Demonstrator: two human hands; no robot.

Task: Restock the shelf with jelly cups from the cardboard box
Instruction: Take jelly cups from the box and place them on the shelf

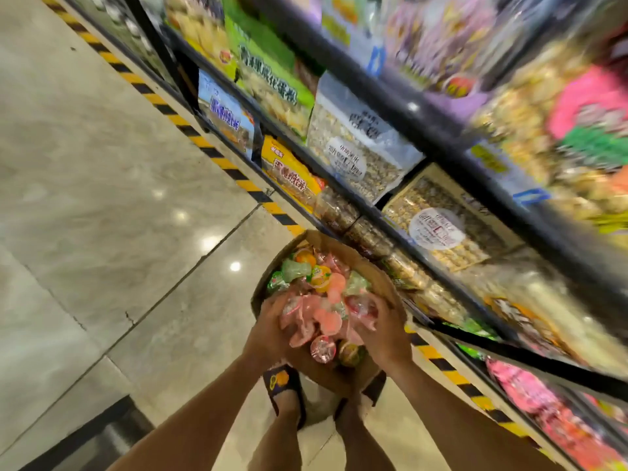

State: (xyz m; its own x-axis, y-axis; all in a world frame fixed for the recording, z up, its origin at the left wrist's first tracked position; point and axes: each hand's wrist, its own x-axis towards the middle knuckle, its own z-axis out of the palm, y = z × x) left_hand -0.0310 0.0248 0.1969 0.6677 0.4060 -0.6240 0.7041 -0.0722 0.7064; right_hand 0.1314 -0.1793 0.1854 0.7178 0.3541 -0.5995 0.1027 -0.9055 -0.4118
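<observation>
An open cardboard box [343, 249] stands on the floor at my feet, full of jelly cups [316, 277] in orange, green and pink. My left hand [268, 331] and my right hand [384, 331] are both inside the box, cupped from either side round a heap of pink jelly cups [323, 317]. The fingers curl round the heap and are partly hidden by it. The shelf [441, 232] runs along the right, blurred by motion.
Snack bags and clear tubs fill the shelf tiers [356, 147]. Pink packets [530, 396] lie on the lowest tier at right. Yellow-black hazard tape [204, 144] marks the shelf base. Glossy tiled floor [102, 198] spreads to the left. My sandalled feet [285, 389] stand behind the box.
</observation>
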